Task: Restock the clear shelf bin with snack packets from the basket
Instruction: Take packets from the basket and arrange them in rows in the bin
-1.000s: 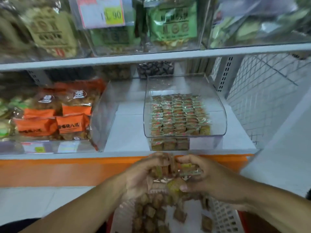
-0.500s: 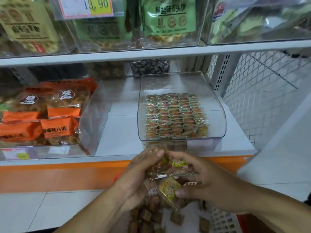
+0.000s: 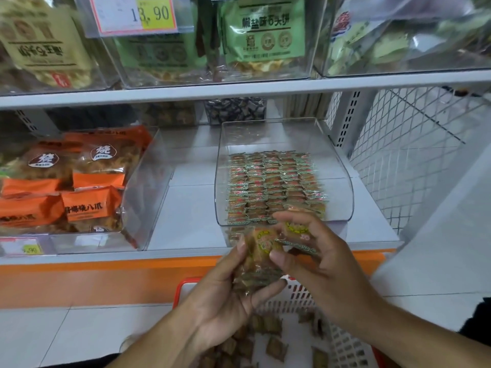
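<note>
Snack packets [image 3: 261, 247], a small clutch of them, sit gathered in the hands just in front of the shelf's front edge, below the clear shelf bin [image 3: 342, 181] and above the basket [image 3: 345, 338]. In the head view, the left hand [image 3: 225, 296] cups the bundle from below with fingers curled round it, while the right hand [image 3: 316, 251] pinches a packet at the top between thumb and fingers. The bin stands on the right half of the shelf [image 3: 186, 208], already holding tidy rows of packets, with bare room at its back. More packets lie loose in the white basket with its red rim.

To do this step well, I judge the bundle should be squared up first, then lifted over the bin's low front lip and laid in line with the rows, not dropped.

Left of the bin stands another clear bin of orange bags [image 3: 79, 187]; a price tag [image 3: 135, 13] hangs above. A wire mesh panel [image 3: 414, 144] closes the right end, and pale floor tiles [image 3: 66, 335] lie below.
</note>
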Demonstrator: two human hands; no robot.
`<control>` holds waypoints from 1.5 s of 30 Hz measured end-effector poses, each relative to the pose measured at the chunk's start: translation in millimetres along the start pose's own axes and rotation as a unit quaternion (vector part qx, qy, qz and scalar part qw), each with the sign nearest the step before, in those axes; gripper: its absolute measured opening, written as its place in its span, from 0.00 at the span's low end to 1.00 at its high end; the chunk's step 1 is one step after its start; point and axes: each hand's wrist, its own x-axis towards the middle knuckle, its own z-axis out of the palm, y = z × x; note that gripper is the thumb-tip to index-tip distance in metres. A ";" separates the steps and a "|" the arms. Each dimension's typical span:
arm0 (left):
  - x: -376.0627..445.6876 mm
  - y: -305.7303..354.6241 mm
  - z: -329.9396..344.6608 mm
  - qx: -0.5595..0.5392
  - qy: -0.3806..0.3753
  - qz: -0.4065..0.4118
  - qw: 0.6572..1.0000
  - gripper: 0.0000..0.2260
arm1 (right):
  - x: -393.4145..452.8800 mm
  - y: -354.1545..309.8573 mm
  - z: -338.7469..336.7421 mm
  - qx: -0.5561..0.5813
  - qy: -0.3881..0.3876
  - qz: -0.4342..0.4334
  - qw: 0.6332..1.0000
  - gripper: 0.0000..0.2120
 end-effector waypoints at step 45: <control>-6.7 28.7 12.6 0.211 0.123 0.155 0.957 0.26 | 21.2 -20.6 -4.3 0.393 -0.078 0.341 0.851 0.21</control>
